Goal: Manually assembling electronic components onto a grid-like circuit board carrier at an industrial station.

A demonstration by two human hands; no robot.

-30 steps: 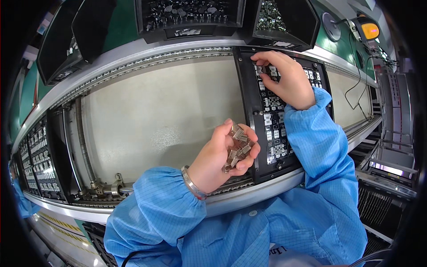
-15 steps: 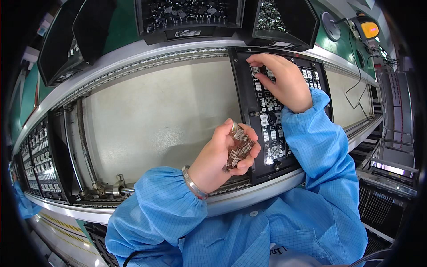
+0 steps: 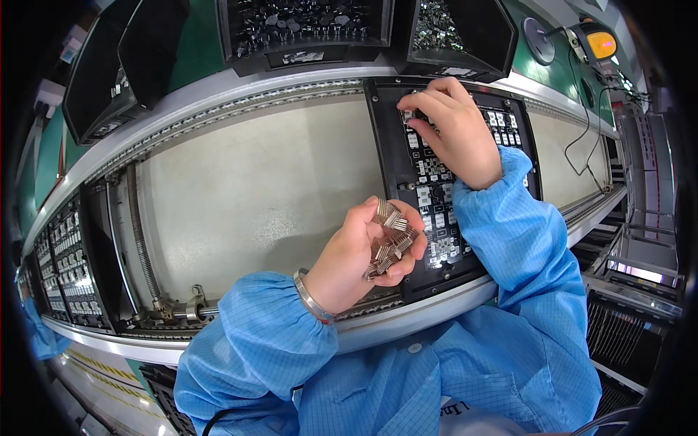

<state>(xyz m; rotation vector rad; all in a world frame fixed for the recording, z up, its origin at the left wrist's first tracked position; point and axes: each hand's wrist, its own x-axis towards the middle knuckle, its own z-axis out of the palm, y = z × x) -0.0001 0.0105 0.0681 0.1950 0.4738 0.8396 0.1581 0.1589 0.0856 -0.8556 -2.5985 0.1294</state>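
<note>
Left hand [image 3: 355, 251] cupped loose metal pin pieces [image 3: 393, 245], right hand [image 3: 458, 136] pinched narrow at the black tray's [image 3: 396, 166] upper-left corner, couldn't tell on what. Looked like part-placing tbh; next move needed careful lining-up.

Your widest way through opens from 9 to 12 o'clock of your left hand [image 3: 356, 251], low over the pale conveyor bed [image 3: 254, 189], bounded by the coiled shaft [image 3: 138, 232] at 9 and the middle black bin [image 3: 309, 59] beyond the far rail [image 3: 291, 93] near 11. From 1 to 4 o'clock the black tray [image 3: 381, 138] stands in the way. From your right hand [image 3: 458, 134], the right-hand bin [image 3: 488, 47] blocks 12, your right sleeve [image 3: 512, 218] closes off 5, and a cable [image 3: 566, 151] crosses around 3.
</note>
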